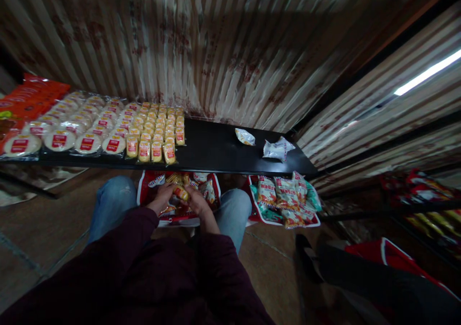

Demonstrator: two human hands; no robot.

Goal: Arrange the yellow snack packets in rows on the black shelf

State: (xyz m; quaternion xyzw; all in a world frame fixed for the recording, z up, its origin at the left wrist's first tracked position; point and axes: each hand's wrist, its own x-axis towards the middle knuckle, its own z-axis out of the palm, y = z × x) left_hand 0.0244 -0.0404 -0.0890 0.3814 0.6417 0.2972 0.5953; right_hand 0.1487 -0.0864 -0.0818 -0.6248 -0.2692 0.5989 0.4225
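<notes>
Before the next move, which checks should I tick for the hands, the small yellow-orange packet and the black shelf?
1. Grip on the small yellow-orange packet by left hand and right hand: ok.
2. Hands above the open red-and-white bag: ok.
3. Bare room on the black shelf beside the rows of yellow packets: ok.
4. Shelf free of strays: not ok, two loose white packets lie on its right part.
5. Held packet's seal intact: cannot tell.
</notes>
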